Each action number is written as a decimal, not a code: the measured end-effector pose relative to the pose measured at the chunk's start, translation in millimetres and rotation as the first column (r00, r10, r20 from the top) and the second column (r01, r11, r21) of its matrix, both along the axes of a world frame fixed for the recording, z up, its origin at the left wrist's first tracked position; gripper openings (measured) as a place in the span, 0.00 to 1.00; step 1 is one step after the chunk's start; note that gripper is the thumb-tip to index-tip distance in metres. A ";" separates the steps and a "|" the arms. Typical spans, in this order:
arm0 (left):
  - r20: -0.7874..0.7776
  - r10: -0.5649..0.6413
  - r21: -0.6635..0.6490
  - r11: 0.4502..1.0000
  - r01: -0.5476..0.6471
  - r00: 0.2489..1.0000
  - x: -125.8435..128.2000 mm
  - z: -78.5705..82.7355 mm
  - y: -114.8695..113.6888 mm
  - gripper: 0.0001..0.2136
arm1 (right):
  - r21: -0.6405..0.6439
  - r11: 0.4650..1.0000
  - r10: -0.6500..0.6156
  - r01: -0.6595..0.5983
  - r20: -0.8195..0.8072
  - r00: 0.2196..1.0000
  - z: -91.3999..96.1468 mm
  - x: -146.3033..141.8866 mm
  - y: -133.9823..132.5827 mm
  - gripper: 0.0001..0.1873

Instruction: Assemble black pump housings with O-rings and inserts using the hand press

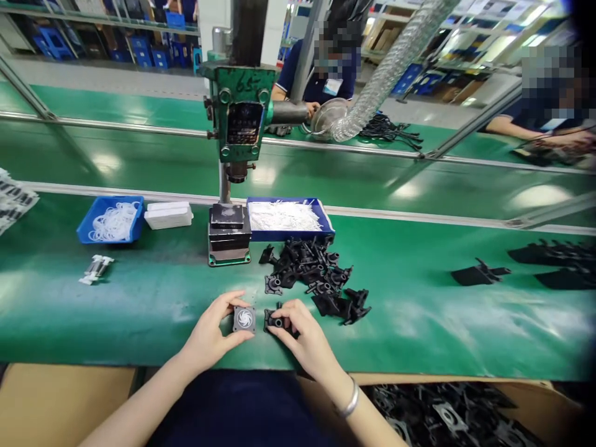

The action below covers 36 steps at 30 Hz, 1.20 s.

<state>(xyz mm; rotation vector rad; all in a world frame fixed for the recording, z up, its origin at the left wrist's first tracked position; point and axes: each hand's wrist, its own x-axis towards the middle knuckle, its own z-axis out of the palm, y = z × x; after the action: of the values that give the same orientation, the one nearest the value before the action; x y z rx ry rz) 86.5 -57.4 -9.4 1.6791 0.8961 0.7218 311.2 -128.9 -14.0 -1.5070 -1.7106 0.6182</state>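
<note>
Near the front edge of the green bench, my left hand [210, 330] grips a small square grey part [244, 318] by its top and bottom edges. A white swirl in a round centre marks its upper face. Just right of it, my right hand [308, 340] closes on a black plastic bracket [274, 321] with a round hole; my fingers hide part of it. The two parts are close but apart. Beyond my right hand lies a heap of similar black plastic parts [302, 264].
A green press [244, 118] stands over a black block [229, 239]. Behind are a blue bin of white rings [85, 230], a white box [168, 215] and a blue tray of white strips [291, 236]. Black parts [477, 273] lie right; a carton [535, 397] sits below. Two people work opposite.
</note>
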 end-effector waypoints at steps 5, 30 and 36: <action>0.021 -0.007 0.008 1.000 0.007 1.000 0.4 -0.7 -0.2 0.30 | 0.041 0.998 -0.036 0.039 -0.070 0.997 14.6 0.6 9.4 0.09; -0.078 -0.059 0.243 0.967 0.076 0.995 -4.3 -0.1 3.4 0.26 | 0.105 0.951 0.301 -0.292 -0.084 0.950 32.8 -35.7 38.3 0.07; -0.093 -0.096 0.299 0.947 0.120 0.991 -8.3 3.9 6.6 0.27 | 0.125 0.942 0.321 -0.311 -0.073 0.944 35.5 -32.7 39.0 0.07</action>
<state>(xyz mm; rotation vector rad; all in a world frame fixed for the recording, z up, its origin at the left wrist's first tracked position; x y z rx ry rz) 78.1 -50.8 -5.5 2.0256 0.7672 0.7527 278.4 -89.9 21.6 -1.1154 -1.8983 0.7315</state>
